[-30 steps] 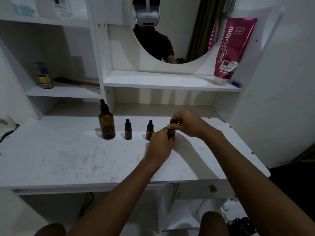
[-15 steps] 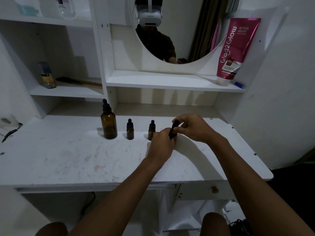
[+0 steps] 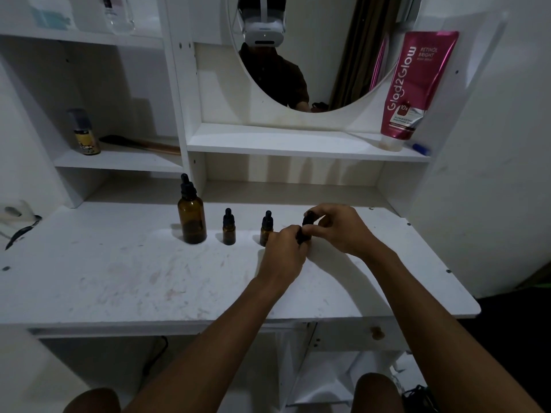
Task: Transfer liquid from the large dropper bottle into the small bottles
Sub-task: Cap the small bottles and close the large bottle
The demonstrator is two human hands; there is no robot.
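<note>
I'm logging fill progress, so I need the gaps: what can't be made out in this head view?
1. Third small bottle: mostly covered by the left hand and right hand gripping it; whether its cap is seated or loosened, cannot tell.
2. Large dropper bottle: liquid level unclear through dark glass in dim light.
3. Standing small bottles: too small and dark to show contents.
4. Top-shelf containers: cut off by the upper edge.

white desk top (image 3: 119,278), scuffed, faint reddish stains. upright in a row near the back: large amber dropper bottle (image 3: 192,217), small dropper bottle (image 3: 229,231) just right of it, second small bottle (image 3: 266,229) further right, third small bottle (image 3: 306,220) beside that, mostly hidden. dark cord (image 3: 22,232) at the left edge.
</note>
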